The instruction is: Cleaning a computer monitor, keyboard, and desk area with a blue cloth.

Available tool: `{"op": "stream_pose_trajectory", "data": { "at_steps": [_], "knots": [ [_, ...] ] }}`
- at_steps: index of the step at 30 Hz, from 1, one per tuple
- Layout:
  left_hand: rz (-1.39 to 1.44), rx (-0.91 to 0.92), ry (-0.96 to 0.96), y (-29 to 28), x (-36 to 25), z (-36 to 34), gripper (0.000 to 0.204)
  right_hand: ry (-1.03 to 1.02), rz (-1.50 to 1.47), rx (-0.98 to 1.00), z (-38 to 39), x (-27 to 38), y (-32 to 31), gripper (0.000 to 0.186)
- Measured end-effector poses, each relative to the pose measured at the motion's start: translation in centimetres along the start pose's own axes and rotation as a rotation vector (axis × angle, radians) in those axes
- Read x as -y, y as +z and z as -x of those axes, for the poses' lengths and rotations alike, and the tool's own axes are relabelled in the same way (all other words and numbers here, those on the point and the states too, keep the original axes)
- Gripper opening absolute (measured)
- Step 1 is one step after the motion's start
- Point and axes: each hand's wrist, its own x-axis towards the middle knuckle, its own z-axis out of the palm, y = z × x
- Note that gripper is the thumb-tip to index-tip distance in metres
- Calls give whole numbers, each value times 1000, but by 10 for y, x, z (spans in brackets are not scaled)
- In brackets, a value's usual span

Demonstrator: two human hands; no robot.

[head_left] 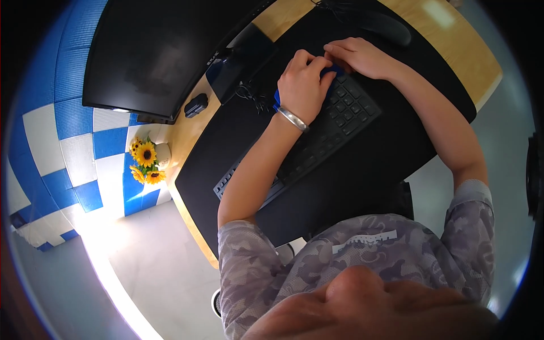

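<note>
Our left grip (303,85) is curled over a blue cloth (334,69), grasping it at the number-pad end of the black keyboard (354,106); our right grip (356,56) sits just beside it, holding what we cannot tell, above the black mat (396,133) covering our wooden counter (473,51)

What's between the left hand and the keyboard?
In the head view, what looks like a blue cloth lies between the left hand and the keyboard; only its edges show.
</note>
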Motion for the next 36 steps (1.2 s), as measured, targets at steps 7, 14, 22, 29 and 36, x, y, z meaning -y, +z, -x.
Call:
{"op": "stream_pose_trajectory", "data": {
  "at_steps": [7,14,22,29,36],
  "knots": [
    [100,34,68,-14,-10,-6,20,-199,64,-150,-3,-23,9,43],
    [-22,258,-77,-12,-17,2,28,-59,31,-62,-1,-8,2,42],
    [-107,380,-140,-27,-20,-1,26,-54,145,-17,-2,-5,3,37],
    [-180,459,-80,-32,-20,-1,24,-165,214,-6,4,-8,0,29],
    [-224,439,-105,-56,-14,30,22,-201,269,19,5,-4,3,19]
  ]
}}
